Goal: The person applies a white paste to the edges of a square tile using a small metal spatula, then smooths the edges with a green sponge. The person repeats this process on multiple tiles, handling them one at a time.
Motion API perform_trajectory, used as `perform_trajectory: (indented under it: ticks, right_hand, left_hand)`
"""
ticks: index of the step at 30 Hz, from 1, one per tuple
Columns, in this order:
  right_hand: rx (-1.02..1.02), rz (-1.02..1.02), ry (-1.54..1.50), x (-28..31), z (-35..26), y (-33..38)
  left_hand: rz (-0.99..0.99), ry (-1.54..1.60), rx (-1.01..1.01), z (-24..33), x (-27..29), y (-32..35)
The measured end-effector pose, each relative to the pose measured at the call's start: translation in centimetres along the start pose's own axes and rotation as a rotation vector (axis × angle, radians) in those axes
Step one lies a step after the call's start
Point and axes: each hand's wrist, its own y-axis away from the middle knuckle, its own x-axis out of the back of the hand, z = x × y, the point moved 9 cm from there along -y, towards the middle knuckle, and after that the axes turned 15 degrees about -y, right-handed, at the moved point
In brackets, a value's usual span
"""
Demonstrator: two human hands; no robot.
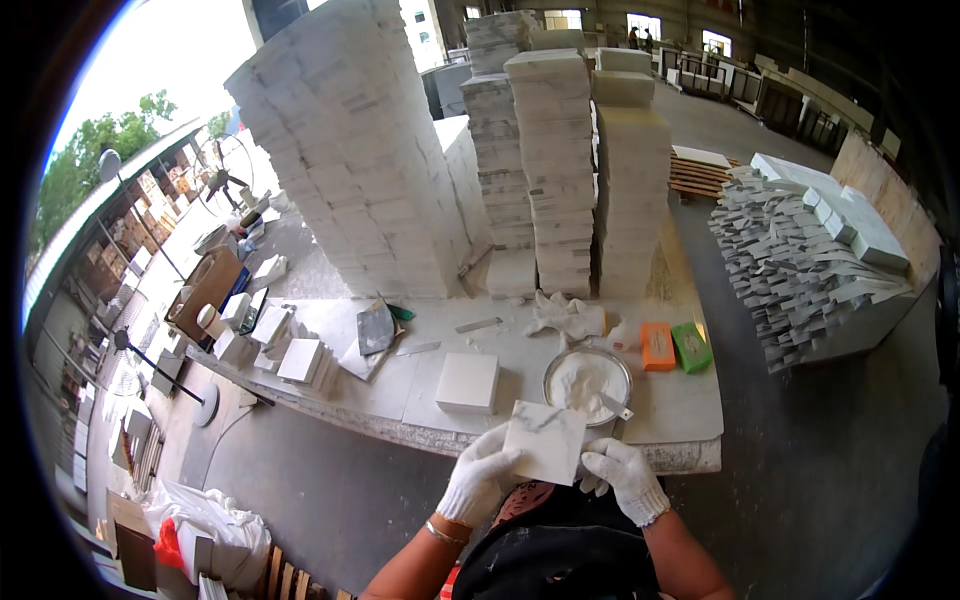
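Note:
A square white marble tile (544, 441) with grey veins is tilted up in front of me, just off the near edge of the workbench. My left hand (480, 474), in a white knit glove, grips its left edge. At the tile's right edge, the gloved fingers of my right hand (622, 474) are curled against it; some fingertips are hidden. Just beyond is a round metal bowl (548, 377) of white powder (583, 383), with a putty knife (613, 404) resting in it. A stack of white tiles (467, 382) stands to the left of the bowl.
Tall tile stacks (345, 150) rise along the back of the workbench (420, 405). An orange box (657, 346), a green box (691, 347) and loose white gloves (565, 317) lie behind the bowl. Small tile piles (302, 361) stand left. A pallet of stone strips (790, 260) is at right.

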Motion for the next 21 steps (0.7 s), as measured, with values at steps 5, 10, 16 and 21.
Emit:
perform_trajectory:
  ticks: [5, 10, 16, 21]
  right_hand:
    - [0.190, 0.198, 0.023, 6.4, -2.9, 1.5]
    - [0.126, 0.367, -0.092, 14.4, 2.0, 2.3]
    - [0.057, 0.437, -0.132, 15.4, 3.1, 1.6]
    - [0.002, 0.466, -0.103, 15.4, 2.8, 1.9]
  left_hand:
    - [0.134, -0.167, -0.105, 6.0, 5.0, -4.8]
    - [0.105, -0.233, -0.213, 11.3, 9.4, -16.0]
    - [0.193, -0.230, -0.206, 12.3, 12.1, -28.0]
    - [0.207, -0.306, -0.144, 10.7, 12.6, -32.9]
